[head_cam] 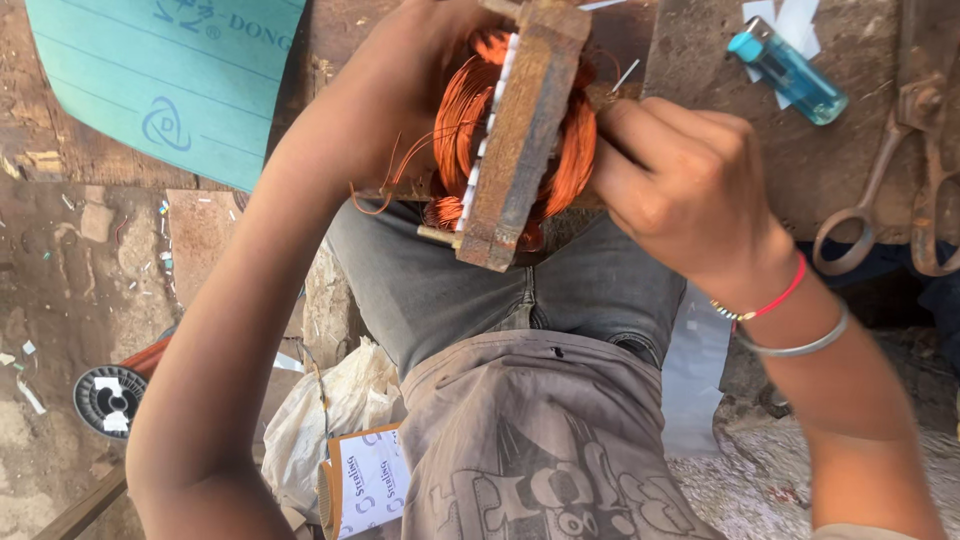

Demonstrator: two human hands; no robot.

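Both arms are bare, with no sleeves. The right wrist wears a thin red thread band (783, 296) beside a plain silver metal bangle (795, 345). A grey-brown cotton shirt with a faded grey print (540, 450) hangs over grey denim trousers (440, 285).

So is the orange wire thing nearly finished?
Partly. Many copper coils already sit wound in the rusty metal core, with white slips tucked along its slots. Now the left hand steadies the core while the right hand works at its side. Loose wire ends dangle untied, so tidying looks left. Scissors and a blue lighter wait on the bench.
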